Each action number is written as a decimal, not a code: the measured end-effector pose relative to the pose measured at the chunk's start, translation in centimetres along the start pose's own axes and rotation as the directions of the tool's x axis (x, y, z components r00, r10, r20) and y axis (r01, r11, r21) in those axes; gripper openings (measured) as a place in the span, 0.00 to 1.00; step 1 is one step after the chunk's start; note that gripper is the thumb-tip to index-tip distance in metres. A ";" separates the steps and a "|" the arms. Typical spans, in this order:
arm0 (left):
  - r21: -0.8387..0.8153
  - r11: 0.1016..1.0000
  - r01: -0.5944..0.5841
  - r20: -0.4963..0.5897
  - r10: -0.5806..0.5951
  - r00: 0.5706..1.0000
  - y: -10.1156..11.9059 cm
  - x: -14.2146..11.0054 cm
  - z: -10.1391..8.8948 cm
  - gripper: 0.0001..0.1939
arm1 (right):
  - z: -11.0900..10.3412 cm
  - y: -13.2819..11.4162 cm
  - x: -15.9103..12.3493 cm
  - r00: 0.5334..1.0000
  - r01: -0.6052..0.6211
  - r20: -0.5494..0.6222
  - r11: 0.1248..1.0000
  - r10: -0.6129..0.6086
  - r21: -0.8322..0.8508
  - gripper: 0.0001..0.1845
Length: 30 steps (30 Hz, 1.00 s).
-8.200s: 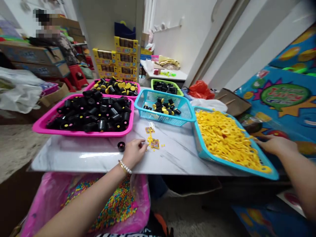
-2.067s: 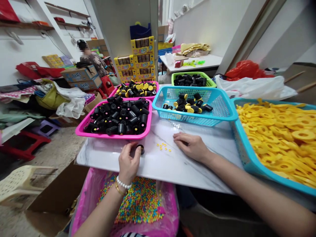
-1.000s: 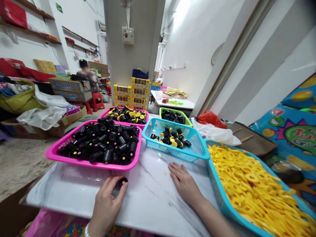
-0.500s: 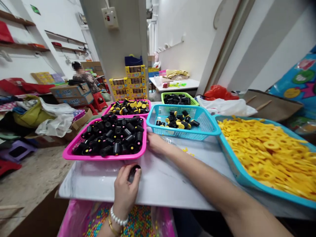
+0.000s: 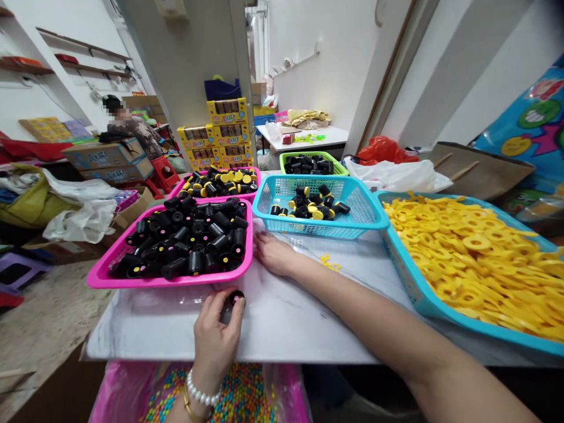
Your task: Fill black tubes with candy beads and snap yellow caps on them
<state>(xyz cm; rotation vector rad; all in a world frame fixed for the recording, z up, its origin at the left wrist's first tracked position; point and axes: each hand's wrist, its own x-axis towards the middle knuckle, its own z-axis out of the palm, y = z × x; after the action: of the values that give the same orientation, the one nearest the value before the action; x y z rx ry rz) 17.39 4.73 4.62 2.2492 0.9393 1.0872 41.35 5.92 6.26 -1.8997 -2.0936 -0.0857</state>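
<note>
Black cup (image 5: 237, 298) gripped by left hand's (image 5: 217, 332) fingers at table's (image 5: 308, 323) near side, axis near upright | pink basket (image 5: 145, 282) seen far-left of cup | right hand (image 5: 277, 257) placed by basket's right wall, farther from cup; grasp cannot be told

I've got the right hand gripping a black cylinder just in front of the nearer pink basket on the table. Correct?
Wrong hand: the head view shows the left hand gripping the black cylinder in front of the nearer pink basket. The right hand is beside that basket.
</note>
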 end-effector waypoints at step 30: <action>-0.099 0.995 0.020 -0.019 -0.022 1.000 0.7 -0.3 0.4 0.09 | -4.1 -0.4 -6.4 0.899 -0.425 -0.012 0.866 0.438 -0.264 0.20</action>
<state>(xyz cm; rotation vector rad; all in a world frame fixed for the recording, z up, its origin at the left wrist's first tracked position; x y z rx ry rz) 17.79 4.03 4.69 2.1473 0.8953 1.1247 42.17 -1.31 8.53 -2.5088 -1.6953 -0.2247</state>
